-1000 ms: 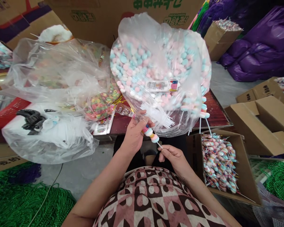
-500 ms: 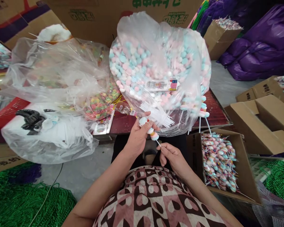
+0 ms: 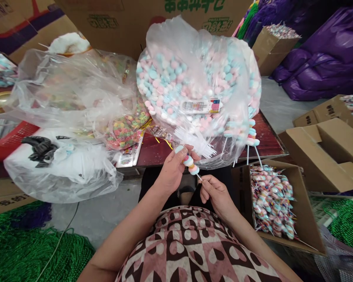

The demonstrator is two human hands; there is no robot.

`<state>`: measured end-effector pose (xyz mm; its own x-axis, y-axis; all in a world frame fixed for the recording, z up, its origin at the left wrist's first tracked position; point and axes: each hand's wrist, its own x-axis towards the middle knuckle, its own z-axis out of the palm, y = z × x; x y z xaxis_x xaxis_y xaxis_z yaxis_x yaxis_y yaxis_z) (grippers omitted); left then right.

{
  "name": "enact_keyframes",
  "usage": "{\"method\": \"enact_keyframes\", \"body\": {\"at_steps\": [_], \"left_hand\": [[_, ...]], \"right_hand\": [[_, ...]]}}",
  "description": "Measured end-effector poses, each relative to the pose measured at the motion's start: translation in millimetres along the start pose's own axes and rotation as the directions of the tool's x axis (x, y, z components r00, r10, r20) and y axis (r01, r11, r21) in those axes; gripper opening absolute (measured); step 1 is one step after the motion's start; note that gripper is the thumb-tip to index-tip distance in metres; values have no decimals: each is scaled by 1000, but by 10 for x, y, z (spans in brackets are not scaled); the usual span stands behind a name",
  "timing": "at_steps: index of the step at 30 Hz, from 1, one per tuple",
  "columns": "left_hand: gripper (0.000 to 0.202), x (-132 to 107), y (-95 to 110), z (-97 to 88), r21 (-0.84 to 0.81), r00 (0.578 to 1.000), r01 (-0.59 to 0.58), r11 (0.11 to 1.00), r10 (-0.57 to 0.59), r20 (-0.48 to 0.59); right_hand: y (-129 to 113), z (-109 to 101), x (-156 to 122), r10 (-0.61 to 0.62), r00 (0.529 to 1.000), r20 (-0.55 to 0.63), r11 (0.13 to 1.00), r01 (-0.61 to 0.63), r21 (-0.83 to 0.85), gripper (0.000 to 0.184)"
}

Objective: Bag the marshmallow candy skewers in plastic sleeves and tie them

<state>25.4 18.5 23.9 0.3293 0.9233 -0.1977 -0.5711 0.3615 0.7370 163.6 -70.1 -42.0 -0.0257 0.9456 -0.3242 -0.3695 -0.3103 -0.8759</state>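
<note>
A marshmallow skewer [image 3: 191, 165], with pink, white, blue and yellow pieces on a white stick, slants between my hands in front of the table edge. My left hand [image 3: 172, 172] is closed round its upper end, thumb and fingers on the marshmallows. My right hand [image 3: 214, 190] pinches the lower end of the stick. Just beyond lies a bundle of white sticks [image 3: 198, 145], at the mouth of a large clear bag [image 3: 191, 78] full of pink, blue and white marshmallows. A clear printed wrapper [image 3: 161, 133] lies left of the sticks.
Finished-looking skewers [image 3: 253, 135] lean at the table's right edge, sticks hanging over. Below right stands a carton [image 3: 307, 219] of wrapped skewers. Bags of ring-shaped candies [image 3: 123, 133] and a white knotted bag [image 3: 61, 168] sit left. An open carton [image 3: 317, 145] stands right.
My left hand has shifted its fingers at the skewer's upper end. The skewer and my right hand have moved slightly. The printed wrapper has shifted a little on the table.
</note>
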Motion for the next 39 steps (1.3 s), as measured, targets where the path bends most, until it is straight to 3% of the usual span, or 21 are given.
{"method": "enact_keyframes", "body": {"at_steps": [9,16,19,24,31,35,39], "left_hand": [[28,3,-3,19,53,1000,9,999,-8,-5],[30,29,-38,-9,98,1000,9,995,-11,23],[33,34,-25,-40,97,999,2,995,-7,53],[58,20,65,-61,42,999,-43,998,42,18],[27,14,46,-37,31,997,-61,998,62,-55],[29,4,-32,11,81,994,-45,996,53,-97],[31,-3,-104,20,125,997,-34,992,42,-61]], "right_hand": [[-24,-6,-9,78,996,45,997,-78,-3,33],[-33,41,-5,107,979,173,990,-122,73,29],[-57,64,15,93,987,135,991,-105,88,29],[-76,63,38,81,994,73,994,-87,73,31],[-67,68,24,87,994,72,994,-91,54,32],[-53,68,9,100,988,119,993,-107,56,31],[-50,78,11,103,986,129,992,-112,60,32]]}}
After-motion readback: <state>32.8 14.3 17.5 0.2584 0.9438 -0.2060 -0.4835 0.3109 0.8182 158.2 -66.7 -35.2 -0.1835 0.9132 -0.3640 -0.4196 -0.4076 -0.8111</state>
